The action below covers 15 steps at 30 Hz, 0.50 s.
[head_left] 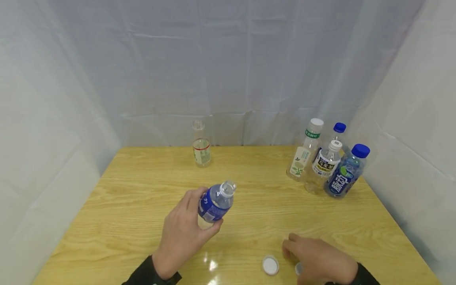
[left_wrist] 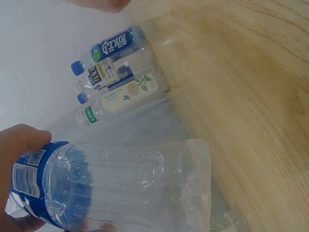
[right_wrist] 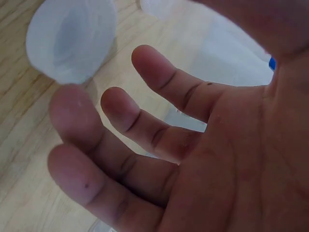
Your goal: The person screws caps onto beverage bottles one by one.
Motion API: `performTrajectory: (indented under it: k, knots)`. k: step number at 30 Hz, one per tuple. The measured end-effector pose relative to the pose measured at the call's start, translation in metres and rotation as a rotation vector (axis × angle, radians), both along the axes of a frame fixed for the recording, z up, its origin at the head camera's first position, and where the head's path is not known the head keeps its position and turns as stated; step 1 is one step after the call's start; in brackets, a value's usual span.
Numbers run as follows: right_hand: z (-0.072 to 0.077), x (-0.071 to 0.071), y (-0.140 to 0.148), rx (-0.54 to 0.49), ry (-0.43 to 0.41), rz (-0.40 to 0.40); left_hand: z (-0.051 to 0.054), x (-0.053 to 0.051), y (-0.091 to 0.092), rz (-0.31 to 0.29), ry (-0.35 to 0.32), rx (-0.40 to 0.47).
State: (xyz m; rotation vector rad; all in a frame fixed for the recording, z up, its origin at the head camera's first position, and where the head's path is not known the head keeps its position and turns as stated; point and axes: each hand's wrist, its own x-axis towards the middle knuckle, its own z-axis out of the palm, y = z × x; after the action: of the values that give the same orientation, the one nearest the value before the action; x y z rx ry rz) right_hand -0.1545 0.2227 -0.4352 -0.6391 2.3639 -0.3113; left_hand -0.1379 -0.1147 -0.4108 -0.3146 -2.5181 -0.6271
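My left hand [head_left: 181, 233] grips a clear plastic bottle with a blue label [head_left: 215, 204] round its label, thumb on one side and fingers on the other. The bottle is tilted above the table and its mouth has no cap. In the left wrist view, droplets show inside its clear lower part [left_wrist: 120, 179]. My right hand [head_left: 318, 257] is low over the table at the front right, fingers loosely bent and holding nothing. A white cap [head_left: 270, 265] lies to its left; a second cap [head_left: 298, 269] is partly hidden beneath the hand.
An uncapped-looking clear bottle with a red-edged label [head_left: 202, 152] stands at the back of the wooden table [head_left: 142, 190]. Several capped bottles cluster at the back right, among them a blue-capped bottle [head_left: 345, 174] and a white-capped one [head_left: 303, 158]. White sheeting [head_left: 228, 71] surrounds the table.
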Motion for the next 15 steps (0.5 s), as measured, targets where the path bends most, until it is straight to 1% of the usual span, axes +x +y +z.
performTrajectory:
  k: [4, 7, 11, 15]
  knots:
    - [-0.0010, -0.0004, -0.0045, 0.060, 0.014, -0.015, -0.0005, 0.0001, -0.0010, 0.000, 0.003, 0.001]
    - [-0.0019, -0.0001, -0.0052, 0.083, 0.028, -0.026, -0.0004, 0.0005, -0.0009, 0.000, 0.005, -0.001]
    - [-0.0029, -0.0005, -0.0045, 0.074, 0.038, -0.035, -0.0010, 0.0011, -0.0004, -0.003, 0.001, -0.006]
    - [-0.0030, -0.0019, -0.0021, 0.032, 0.106, -0.001, -0.0022, 0.0016, 0.0004, -0.005, 0.003, -0.012]
